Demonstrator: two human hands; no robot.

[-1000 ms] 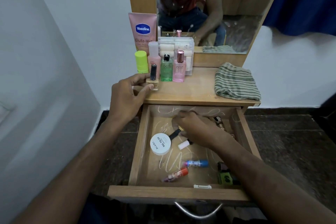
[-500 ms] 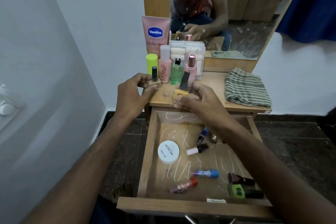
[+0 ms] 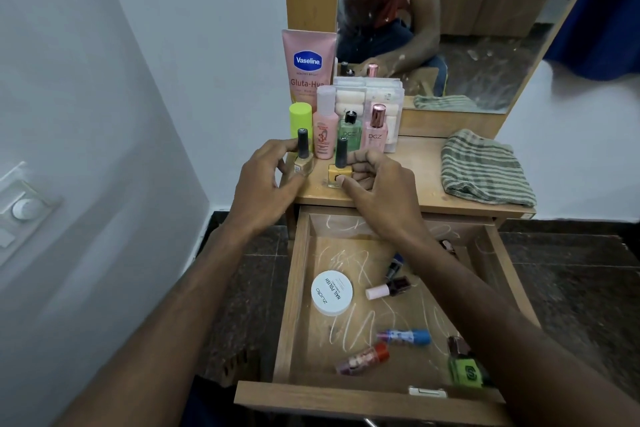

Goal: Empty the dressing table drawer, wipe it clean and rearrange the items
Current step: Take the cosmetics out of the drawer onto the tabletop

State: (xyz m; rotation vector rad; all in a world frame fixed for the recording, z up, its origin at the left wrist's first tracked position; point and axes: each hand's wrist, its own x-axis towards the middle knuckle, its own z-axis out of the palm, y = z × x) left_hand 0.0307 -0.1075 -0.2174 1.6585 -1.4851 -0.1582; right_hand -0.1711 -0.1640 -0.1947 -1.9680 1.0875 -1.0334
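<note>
Both hands sit on the table (image 3: 408, 177): left hand (image 3: 263, 184) holds a beige bottle (image 3: 303, 163), right hand (image 3: 377, 184) pinches a yellow bottle (image 3: 337, 173), maybe letting go. The drawer (image 3: 298, 288) things lie below, nearer the right hand.

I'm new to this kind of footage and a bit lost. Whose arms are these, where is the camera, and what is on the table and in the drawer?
There is no machine here. A person wears a camera on the head, so you look down along their own arms. The mirror behind shows their reflection.

The left hand holds a beige nail polish bottle standing on the tabletop. The right hand has its grip on a yellow nail polish bottle beside it. Behind them stand a lotion tube, several small bottles and a clear box. A striped cloth lies to the right.

The open drawer below still holds a round white tub, some more nail polish bottles and small tubes. White scribbled marks cover its floor.
</note>
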